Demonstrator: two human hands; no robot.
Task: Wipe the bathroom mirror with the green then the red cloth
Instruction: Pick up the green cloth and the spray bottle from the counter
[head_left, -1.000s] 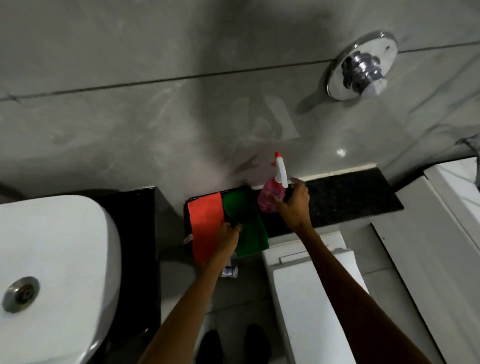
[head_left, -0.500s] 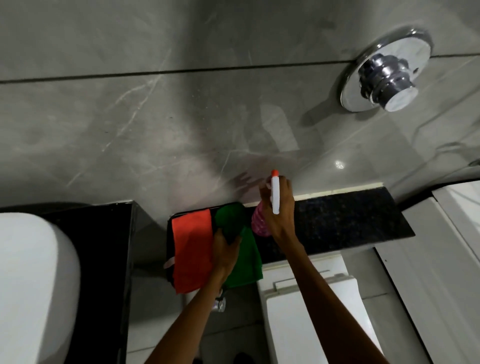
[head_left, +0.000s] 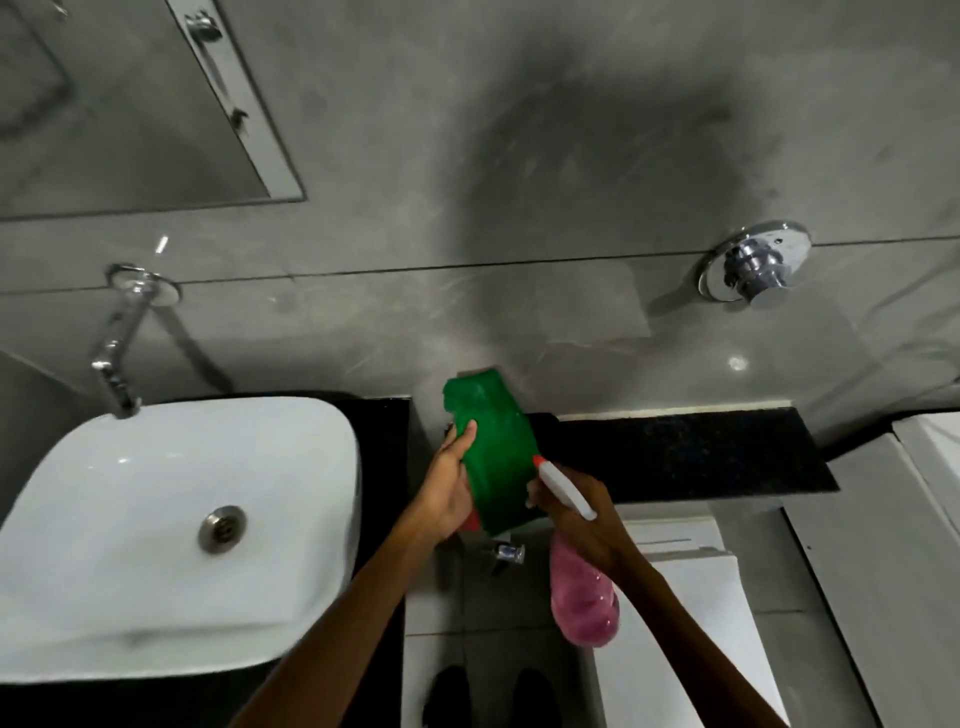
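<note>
Both hands are busy at the middle of the view. Her or his left hand (head_left: 448, 491) is closed on the green cloth (head_left: 496, 457), thumb up along its left edge, holding it lifted in front of the black ledge (head_left: 675, 452). At about four o'clock from it, the right hand (head_left: 584, 519) is wrapped around the neck of a spray bottle (head_left: 584, 597), the white nozzle with its red tip pointing at the cloth and nearly touching it, the pink body hanging down toward six o'clock.

Little of the red cloth (head_left: 471, 521) can be seen: only a small red scrap peeks out under the green one by the left palm, and I cannot tell where it rests. The mirror (head_left: 130, 104) is cut off at the top-left corner, up at eleven o'clock, and blurred. The tap (head_left: 117, 358) over the white basin (head_left: 182, 519) is smeared too.

Half a second ago the green cloth lay on the ledge beside the red one and the bottle stood upright; now the cloth is raised, the bottle tipped over, and the view has swung left to take in basin and mirror.
</note>
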